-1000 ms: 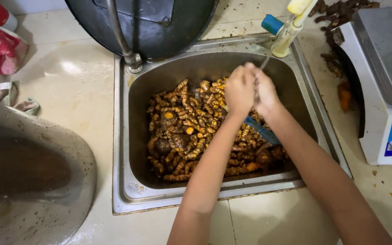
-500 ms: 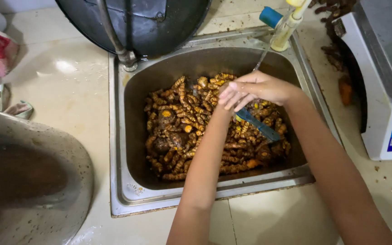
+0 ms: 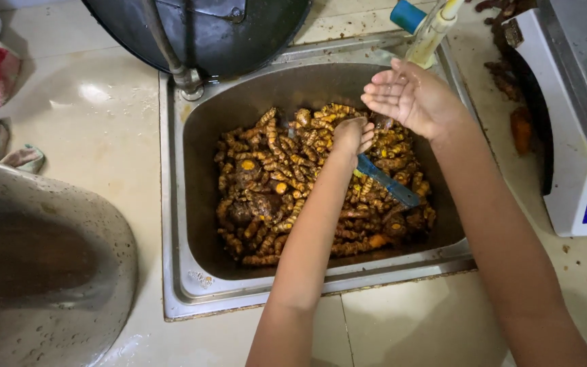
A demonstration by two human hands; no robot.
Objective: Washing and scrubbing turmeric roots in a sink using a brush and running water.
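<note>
Single head-worn view, looking almost straight down from close above the pale tiled bench (image 3: pixel 90 136), near enough that both forearms enter from the bottom edge. The rectangular stainless-steel sink (image 3: pixel 178 272) sits at frame centre, with its far rim toward the top. The white electronic scale (image 3: pixel 579 136) is cut by the right edge and the large grey metal bowl (image 3: pixel 35 272) by the lower left; no second view to compare.

A pale tiled surface (image 3: pixel 103 129) holds a sunken steel sink (image 3: pixel 171 204), a white weighing scale (image 3: pixel 579 115) at right, a large metal bowl (image 3: pixel 35 272) at left, and crumpled cloth (image 3: pixel 8 146).
</note>
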